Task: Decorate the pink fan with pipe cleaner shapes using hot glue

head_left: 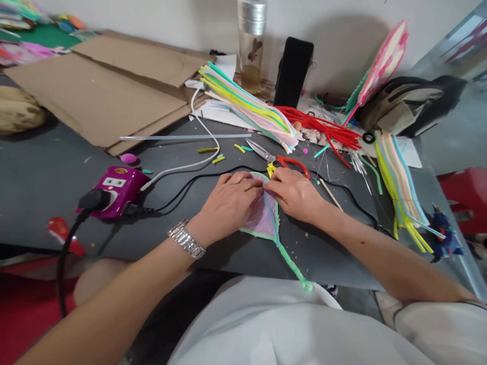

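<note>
A small pink fan-shaped craft piece (262, 219) with a green pipe-cleaner rim and a green handle (292, 266) lies on the grey table (45, 172) in front of me. My left hand (228, 203), with a metal watch (186, 239) on its wrist, presses down on the piece's left half with fingers curled. My right hand (294, 195) rests on its right edge, fingertips pinched together against a blue strand (271, 213) that runs down the middle. The fingertips of both hands meet at the top of the piece.
Red-handled scissors (279, 158) lie just behind my hands. Bundles of coloured pipe cleaners (247, 104) and red ones (323, 126) lie further back, another bundle (399, 187) at right. A purple power strip (116, 190), cardboard sheets (110, 86), a bottle (251, 45), a blue glue gun (445, 238).
</note>
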The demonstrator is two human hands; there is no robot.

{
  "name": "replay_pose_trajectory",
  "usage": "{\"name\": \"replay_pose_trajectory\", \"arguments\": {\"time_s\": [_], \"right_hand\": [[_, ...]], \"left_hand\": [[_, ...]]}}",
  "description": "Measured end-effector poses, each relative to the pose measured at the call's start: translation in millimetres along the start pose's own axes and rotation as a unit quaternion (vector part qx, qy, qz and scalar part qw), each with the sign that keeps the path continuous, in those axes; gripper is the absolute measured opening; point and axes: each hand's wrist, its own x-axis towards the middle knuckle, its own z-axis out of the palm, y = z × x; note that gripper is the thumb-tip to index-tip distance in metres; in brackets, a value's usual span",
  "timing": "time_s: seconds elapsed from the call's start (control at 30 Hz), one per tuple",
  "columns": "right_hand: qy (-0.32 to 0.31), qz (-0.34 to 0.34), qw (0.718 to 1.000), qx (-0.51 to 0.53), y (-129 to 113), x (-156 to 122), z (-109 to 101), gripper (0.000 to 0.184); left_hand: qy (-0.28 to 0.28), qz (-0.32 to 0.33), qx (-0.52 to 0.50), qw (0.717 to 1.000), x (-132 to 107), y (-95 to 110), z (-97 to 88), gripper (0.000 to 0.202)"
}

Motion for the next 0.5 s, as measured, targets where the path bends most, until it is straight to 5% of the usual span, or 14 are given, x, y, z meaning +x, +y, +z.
{"name": "replay_pose_trajectory", "arguments": {"time_s": [0.27,0.5], "right_hand": [[0.057,-0.156,0.985,-0.053,-15,-19,-7,0.028],[0.076,-0.175,0.981,-0.049,-17,-20,-5,0.022]], "left_hand": [[0.021,0.013,0.008,1.000,-2,-3,2.1,0.027],[0.017,0.030,0.011,0.999,3,-1,-0.1,0.023]]}}
